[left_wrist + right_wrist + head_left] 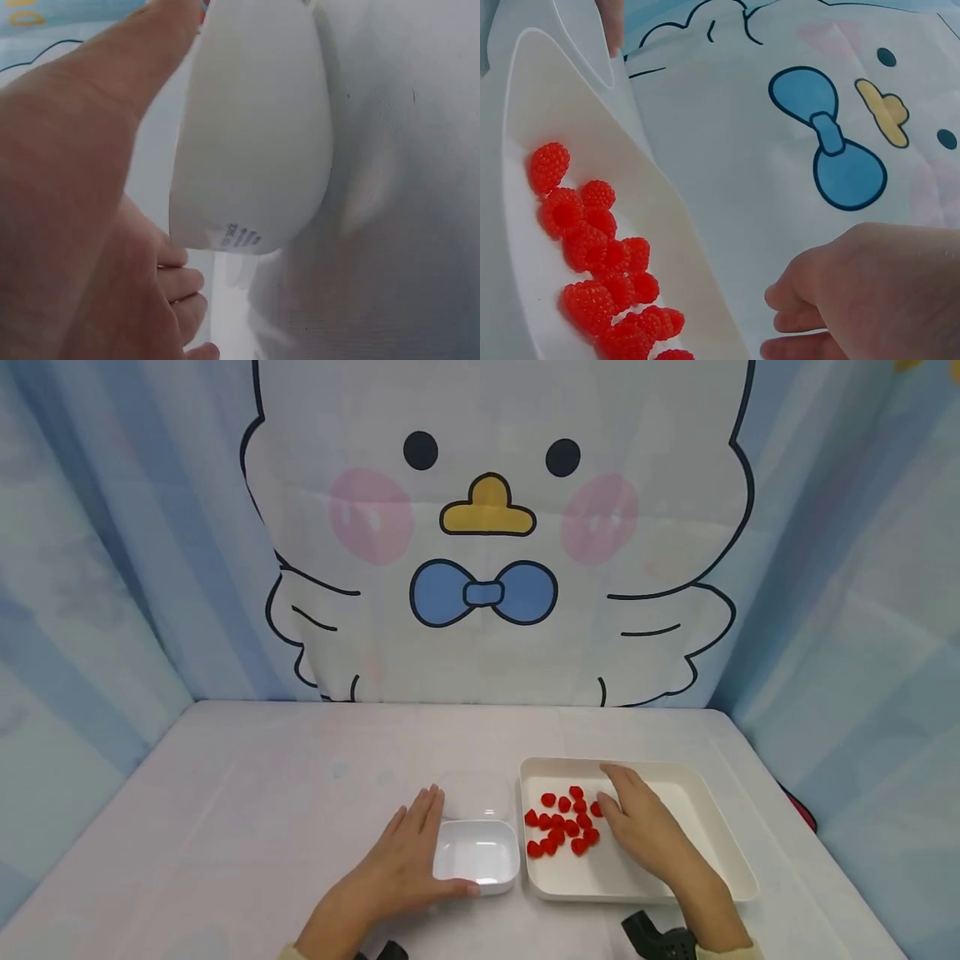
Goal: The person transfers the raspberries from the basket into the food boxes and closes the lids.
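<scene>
Several red raspberries [572,827] lie in the left half of a shallow white tray [720,860]; the right wrist view shows the raspberries [585,244] close up. Above them hovers my right hand [651,828], thumb and fingers bent apart and nothing seen between them. To the tray's left sits a small white square container [476,853] with nothing inside. My left hand [401,860] frames it, straight fingers along its left side and the thumb at its front edge. In the left wrist view the container's outer wall [251,127] bears small print; whether the hand touches it, I cannot tell.
A clear plastic lid [474,795] lies just behind the white container. The pale tabletop [247,810] stretches left and behind. A curtain with a cartoon bird [487,643] closes off the back, and blue striped curtains [847,610] hang at the sides.
</scene>
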Tool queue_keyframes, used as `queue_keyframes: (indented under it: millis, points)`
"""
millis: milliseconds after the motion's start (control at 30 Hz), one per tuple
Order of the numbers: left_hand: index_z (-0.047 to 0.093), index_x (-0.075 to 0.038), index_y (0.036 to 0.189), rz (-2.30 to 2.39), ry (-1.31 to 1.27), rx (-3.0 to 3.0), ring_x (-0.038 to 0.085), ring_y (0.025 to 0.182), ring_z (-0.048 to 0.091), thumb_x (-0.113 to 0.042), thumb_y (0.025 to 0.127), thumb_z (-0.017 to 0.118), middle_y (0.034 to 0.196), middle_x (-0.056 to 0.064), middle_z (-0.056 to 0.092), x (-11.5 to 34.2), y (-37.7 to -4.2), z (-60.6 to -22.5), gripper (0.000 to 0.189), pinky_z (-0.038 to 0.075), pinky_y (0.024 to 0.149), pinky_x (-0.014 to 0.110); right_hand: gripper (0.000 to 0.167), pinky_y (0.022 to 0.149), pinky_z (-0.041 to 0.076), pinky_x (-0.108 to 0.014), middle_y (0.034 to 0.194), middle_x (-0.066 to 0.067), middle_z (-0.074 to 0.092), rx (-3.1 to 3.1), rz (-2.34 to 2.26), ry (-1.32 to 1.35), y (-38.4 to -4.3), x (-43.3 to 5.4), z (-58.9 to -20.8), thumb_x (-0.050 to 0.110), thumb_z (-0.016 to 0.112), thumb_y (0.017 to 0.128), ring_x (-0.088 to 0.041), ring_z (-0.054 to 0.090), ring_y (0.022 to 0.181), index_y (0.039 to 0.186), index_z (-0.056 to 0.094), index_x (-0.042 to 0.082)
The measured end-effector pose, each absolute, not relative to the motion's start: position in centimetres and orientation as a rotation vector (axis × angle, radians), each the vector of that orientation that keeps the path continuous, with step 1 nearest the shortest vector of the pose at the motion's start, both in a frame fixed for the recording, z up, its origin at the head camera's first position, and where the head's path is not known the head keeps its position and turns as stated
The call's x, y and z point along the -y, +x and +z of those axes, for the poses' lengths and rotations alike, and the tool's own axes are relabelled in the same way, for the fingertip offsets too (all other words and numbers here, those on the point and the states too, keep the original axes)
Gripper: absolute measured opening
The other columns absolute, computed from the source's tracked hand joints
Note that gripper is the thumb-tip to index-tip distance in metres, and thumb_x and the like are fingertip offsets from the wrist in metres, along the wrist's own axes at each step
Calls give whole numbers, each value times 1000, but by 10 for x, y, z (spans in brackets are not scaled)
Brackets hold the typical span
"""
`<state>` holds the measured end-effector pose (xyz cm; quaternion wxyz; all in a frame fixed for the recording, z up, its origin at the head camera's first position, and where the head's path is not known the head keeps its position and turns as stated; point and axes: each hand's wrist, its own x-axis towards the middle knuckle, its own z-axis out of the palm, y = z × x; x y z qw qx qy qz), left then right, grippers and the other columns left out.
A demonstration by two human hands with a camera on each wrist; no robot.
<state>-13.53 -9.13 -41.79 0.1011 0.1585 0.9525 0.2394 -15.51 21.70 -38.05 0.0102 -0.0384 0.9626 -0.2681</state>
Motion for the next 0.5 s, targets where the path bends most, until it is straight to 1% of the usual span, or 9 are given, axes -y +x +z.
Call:
queue_keyframes:
  millis: [100,267,400,500]
  points:
    - [21,1,155,734,435,-2797,34,152,21,-79,67,70,164,19,22,88,-132,-417,129,21,122,55,49,108,41,-60,145,-27,47,-3020,-839,-90,-156,-217,-381,16,52,100,-44,47,133,143,44,-4]
    - [20,3,155,746,400,-2793,36,152,20,-75,71,71,163,20,22,84,-127,-416,125,21,122,55,44,98,51,-55,134,-25,57,-3071,-843,-89,-155,-218,-381,13,57,97,-40,58,118,138,52,-4]
    - [20,6,154,727,426,-2824,39,151,20,-69,76,71,162,24,22,83,-123,-419,119,22,121,57,36,93,55,-50,123,-22,64,-3110,-859,-112,-159,-217,-380,9,58,96,-35,63,109,129,58,-4]
    - [19,7,154,698,447,-2847,40,152,18,-68,79,68,162,25,20,82,-120,-421,116,21,121,59,32,90,57,-48,117,-20,67,-3125,-884,-111,-164,-215,-382,6,58,95,-32,65,103,125,62,-4]
